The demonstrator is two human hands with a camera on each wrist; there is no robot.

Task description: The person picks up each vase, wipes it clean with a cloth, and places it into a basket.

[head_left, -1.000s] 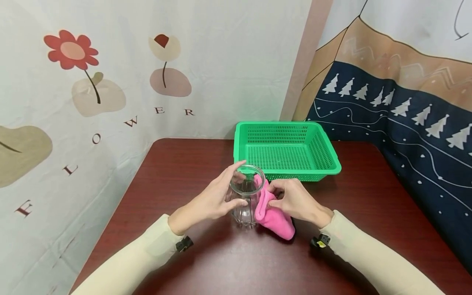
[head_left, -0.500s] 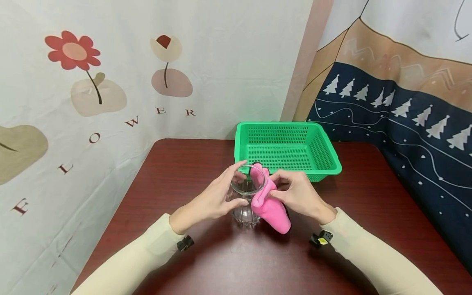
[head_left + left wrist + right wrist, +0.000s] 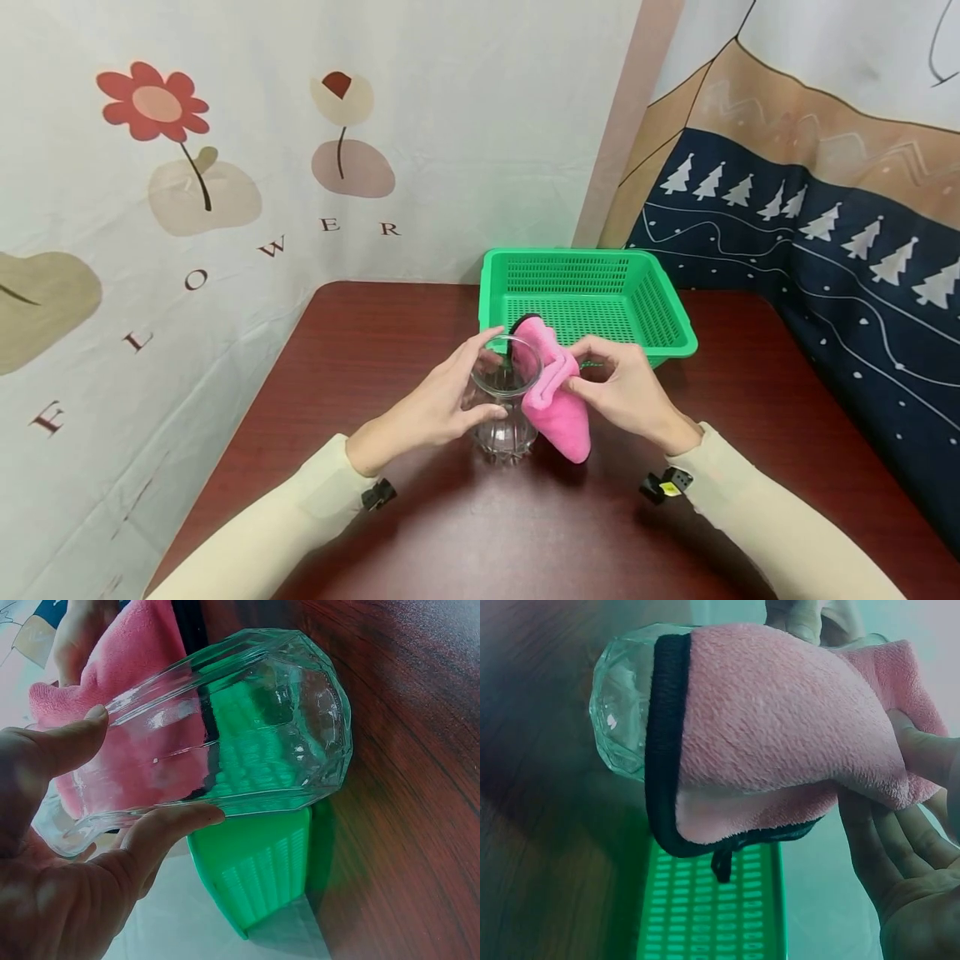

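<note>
A clear glass jar (image 3: 504, 435) with a round mouth and faceted lower body stands on the table. My left hand (image 3: 429, 404) grips it near the top, the thumb on the near side and the fingers round the far side. In my right hand (image 3: 624, 385) a pink cloth (image 3: 561, 423) with dark edging is pinched between thumb and fingers. The cloth hangs folded at the jar's right side, its upper part level with the rim. In the right wrist view, the cloth (image 3: 772, 712) covers much of the jar (image 3: 622, 712), and a small dark loop (image 3: 721, 866) dangles from its edge.
Behind the jar, a green plastic basket (image 3: 562, 271) with slotted walls sits at the back of the dark red-brown table (image 3: 360, 342). A printed curtain (image 3: 480, 125) hangs behind the table, and a navy tree-patterned one (image 3: 750, 225) is on the right.
My right hand has shifted right and slightly up, lifting the pink cloth with it, so its top now shows above the jar's rim. The left hand and jar stay nearly in place.
</note>
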